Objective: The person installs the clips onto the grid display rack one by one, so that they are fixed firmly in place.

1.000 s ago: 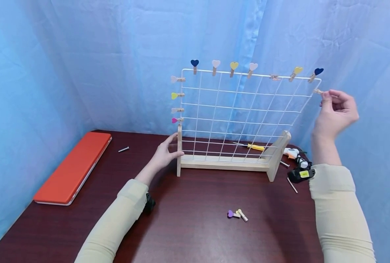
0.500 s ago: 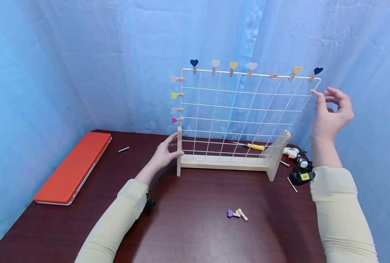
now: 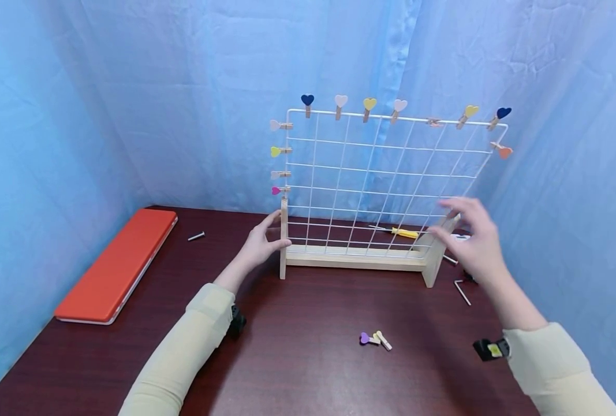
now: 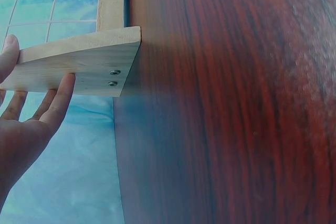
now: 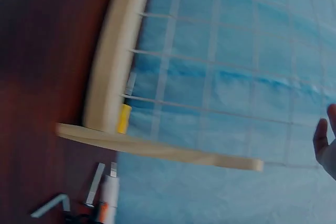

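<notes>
A white wire grid (image 3: pixel 372 170) stands in a wooden stand (image 3: pixel 354 263). My left hand (image 3: pixel 258 242) grips the stand's left side board (image 4: pixel 79 66), thumb at its edge and fingertips on the outer face. Small heart clothespins, such as a navy one (image 3: pixel 307 100), line the grid's top and left edges. On its upper right edge sits an orange heart clothespin (image 3: pixel 504 152). My right hand (image 3: pixel 476 237), blurred, is in front of the stand's right side board (image 5: pixel 157 150), holding nothing, fingers apart. A purple heart clothespin (image 3: pixel 365 338) and a yellow clothespin (image 3: pixel 383 341) lie on the table.
An orange-red flat case (image 3: pixel 118 266) lies at the table's left, a screw (image 3: pixel 196 236) near it. Behind the grid is a yellow-handled screwdriver (image 3: pixel 404 233). A hex key (image 3: pixel 462 292) lies at the right, and blue curtains (image 3: pixel 209 115) hang around the table.
My right hand has let go of the orange heart clothespin, which stays on the grid's right edge, and has moved down and left. My left hand has kept its place.
</notes>
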Tool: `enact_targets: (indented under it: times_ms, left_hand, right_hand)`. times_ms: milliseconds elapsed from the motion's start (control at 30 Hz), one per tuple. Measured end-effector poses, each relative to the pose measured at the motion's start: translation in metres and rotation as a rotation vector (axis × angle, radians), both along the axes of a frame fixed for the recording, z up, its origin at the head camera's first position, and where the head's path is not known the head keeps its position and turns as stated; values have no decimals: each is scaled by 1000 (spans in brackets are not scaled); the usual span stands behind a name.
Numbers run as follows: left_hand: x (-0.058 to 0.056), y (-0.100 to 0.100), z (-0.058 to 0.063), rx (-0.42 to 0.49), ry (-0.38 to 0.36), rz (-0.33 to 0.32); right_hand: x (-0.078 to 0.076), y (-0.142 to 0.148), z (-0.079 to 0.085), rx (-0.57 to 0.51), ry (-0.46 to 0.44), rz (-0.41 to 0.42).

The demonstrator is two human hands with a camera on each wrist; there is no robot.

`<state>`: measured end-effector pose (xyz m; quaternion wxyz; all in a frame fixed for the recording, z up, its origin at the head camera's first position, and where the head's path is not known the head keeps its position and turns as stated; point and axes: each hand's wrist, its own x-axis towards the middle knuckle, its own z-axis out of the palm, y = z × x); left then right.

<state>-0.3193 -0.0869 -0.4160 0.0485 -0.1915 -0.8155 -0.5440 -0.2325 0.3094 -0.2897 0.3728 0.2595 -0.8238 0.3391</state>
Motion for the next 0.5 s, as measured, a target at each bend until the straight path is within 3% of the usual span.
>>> enact_targets:
  times_ms: [267, 500]
  left_hand:
    - [0, -1, 0, -43, 10, 26]
    - [0, 0, 0, -18, 15, 7]
  right_hand:
    - [18, -15, -80, 416, -322, 254]
    - [30, -19, -131, 529, -517, 476]
